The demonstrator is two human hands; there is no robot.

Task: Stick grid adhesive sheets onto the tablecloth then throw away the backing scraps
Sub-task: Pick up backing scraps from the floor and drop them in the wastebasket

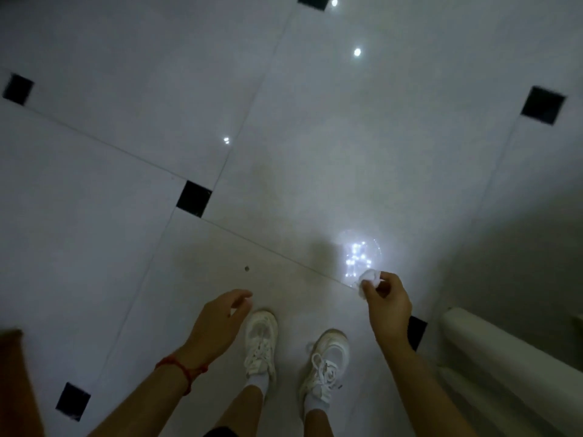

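The person stands on a pale tiled floor [126,216] with black corner insets; no tablecloth and no bin is in view. The right hand [386,299] pinches a small crumpled white backing scrap [367,277] between thumb and fingertips, holding it out ahead of the white shoes [262,339], presumably to keep the sticky residue off the body while it is carried for disposal. The left hand [220,316] is loosely curled and appears empty, hanging just above the left shoe. Judgement: the disposal step is in progress. A white rounded object [492,357] lies right of the shoes; its identity is unclear.
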